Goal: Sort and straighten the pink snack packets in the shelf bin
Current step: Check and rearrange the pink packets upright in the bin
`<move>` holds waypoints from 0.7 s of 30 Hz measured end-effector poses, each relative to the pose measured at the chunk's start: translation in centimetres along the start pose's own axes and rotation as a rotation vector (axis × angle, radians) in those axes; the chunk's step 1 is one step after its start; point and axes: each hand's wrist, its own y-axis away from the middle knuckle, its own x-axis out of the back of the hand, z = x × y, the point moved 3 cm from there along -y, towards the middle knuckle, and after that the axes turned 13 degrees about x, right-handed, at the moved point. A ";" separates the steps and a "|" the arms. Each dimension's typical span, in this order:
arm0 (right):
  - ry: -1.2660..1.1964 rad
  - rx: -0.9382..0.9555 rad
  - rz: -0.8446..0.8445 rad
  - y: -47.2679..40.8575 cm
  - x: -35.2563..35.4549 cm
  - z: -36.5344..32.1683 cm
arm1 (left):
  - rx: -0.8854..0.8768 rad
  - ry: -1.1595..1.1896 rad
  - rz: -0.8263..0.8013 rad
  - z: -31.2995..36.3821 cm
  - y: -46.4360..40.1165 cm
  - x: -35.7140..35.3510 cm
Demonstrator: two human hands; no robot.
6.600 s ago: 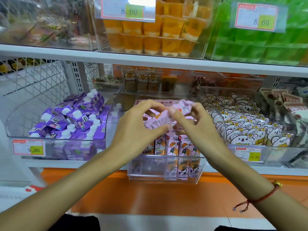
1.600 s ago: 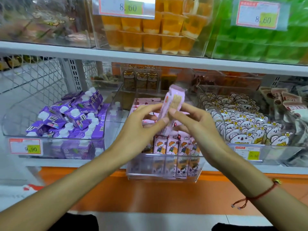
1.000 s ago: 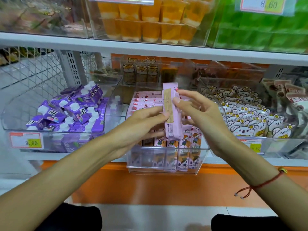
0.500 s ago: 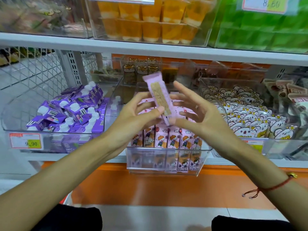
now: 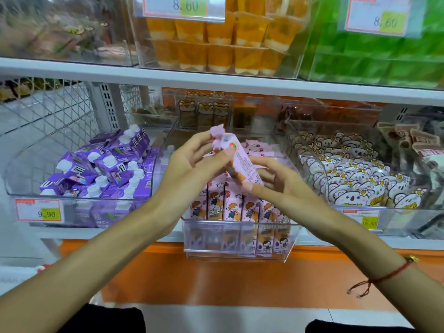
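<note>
Both hands hold one long pink plastic snack packet (image 5: 236, 162) in the air, just above the clear plastic shelf bin (image 5: 240, 239). The left hand (image 5: 192, 162) pinches the top end with its fingertips. The right hand (image 5: 276, 181) holds the low end between thumb and fingers.

Half a second ago the packet showed its brown window side, and the right hand's fingers were spread wide. Now the packet has turned. Its pink side with tiny print faces up, and the crimped top leans to the far left. The right hand has closed on it again. So the person looks to be turning the packet to find its front.

In the near part of the bin, a row of pink packets with cartoon children (image 5: 237, 207) stands upright and neat. More pink packets lie flat farther back (image 5: 259, 150).

I think the next step is to stand this packet in the row, picture side to the front. It is thin and slippery, so it could tip over.

To the left is a bin of purple drink cartons (image 5: 101, 169). To the right is a bin of white koala-face packs (image 5: 355, 179).
</note>
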 end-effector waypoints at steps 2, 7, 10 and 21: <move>0.020 -0.019 -0.018 0.3 -0.1 0.1 | -0.044 -0.049 0.048 0.1 0.2 -0.1; 0.463 0.250 0.160 0.1 -0.4 -1.8 | -0.164 -0.151 0.154 0.1 0.4 -0.8; 0.511 0.344 0.240 -0.1 -0.8 -2.5 | -0.206 -0.201 0.128 0.2 0.5 -1.6; 0.356 0.055 0.672 -3.4 7.7 0.2 | -0.004 -1.184 -0.007 -1.2 -13.3 -1.7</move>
